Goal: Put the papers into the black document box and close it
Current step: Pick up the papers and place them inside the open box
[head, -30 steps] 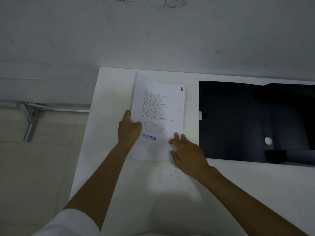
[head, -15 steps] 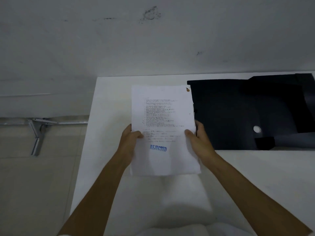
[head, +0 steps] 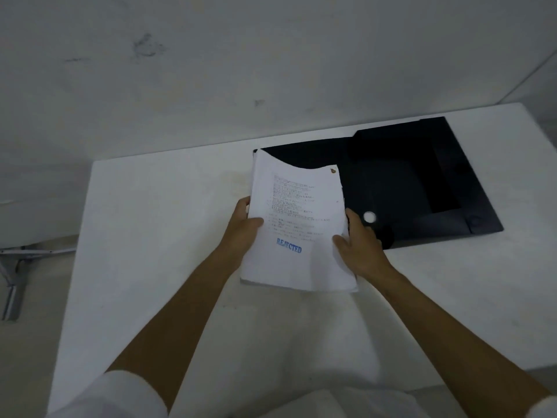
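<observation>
A stack of white papers, printed with text and a blue "REJECTED" stamp, is lifted off the table and sags at its far edge. My left hand grips its left edge and my right hand grips its right edge. The black document box lies open and flat on the table to the right, a white round fastener on its near flap. The papers' far half overlaps the box's left end and hides it.
The white table stands against a grey wall, its left edge dropping to a tiled floor. A metal bracket lies on the floor at the far left. White sleeves show at the bottom.
Both hands took the stack by its sides, raised it off the table and carried it right, over the box's left end. The camera view also swung right.
</observation>
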